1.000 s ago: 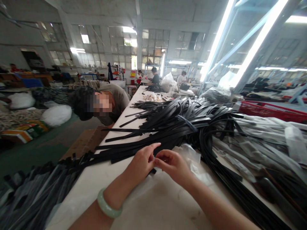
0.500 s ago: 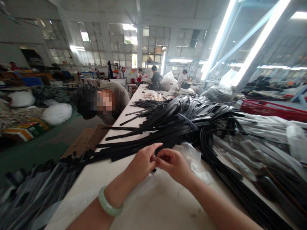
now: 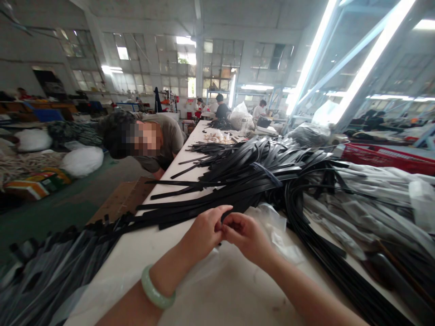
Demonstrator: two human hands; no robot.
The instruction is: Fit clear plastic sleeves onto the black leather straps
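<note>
My left hand (image 3: 204, 228), with a pale green bangle (image 3: 157, 290) on its wrist, meets my right hand (image 3: 246, 233) fingertip to fingertip above the white table (image 3: 238, 294). Both are closed in a pinch on something small and dark between them; fingers cover most of it, so its kind cannot be made out. Just beyond my hands lies a large heap of black straps (image 3: 238, 181), some ends reaching to the table's left edge. Crumpled clear plastic (image 3: 272, 222) sits beside my right hand.
A person (image 3: 159, 136) bends low at the table's left side. Plastic-wrapped black strips (image 3: 54, 276) are piled at lower left. More black straps (image 3: 322, 244) and clear plastic bags (image 3: 367, 199) cover the right side, with a red crate (image 3: 387, 158) behind.
My hands stay together in nearly the same place, with only slight finger movement. The person at the left has shifted a little, and an arm now shows at the table edge.
</note>
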